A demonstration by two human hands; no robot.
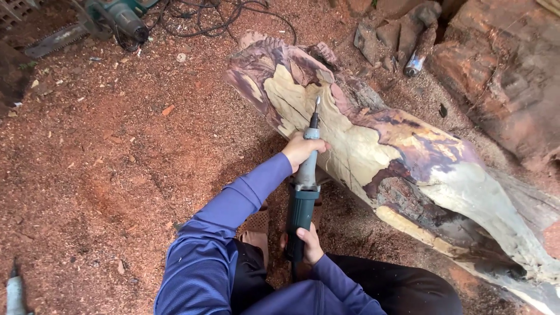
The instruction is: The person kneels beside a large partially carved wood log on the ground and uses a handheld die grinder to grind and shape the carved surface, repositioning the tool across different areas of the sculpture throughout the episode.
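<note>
A long die grinder (303,192) with a dark green body and a silver neck points away from me. My left hand (302,149) wraps around its silver neck. My right hand (309,244) grips the rear of its green body. The grinder's thin bit touches the pale carved face of a big wooden log (373,146) that lies across the ground. The log shows cream wood with purple and brown patches. I wear blue long sleeves and dark trousers.
Reddish sawdust (116,169) covers the ground. A green electric chainsaw (111,20) and black cables (216,17) lie at the top left. Rough wood blocks (507,70) stand at the top right. Another tool tip (14,289) shows at the bottom left.
</note>
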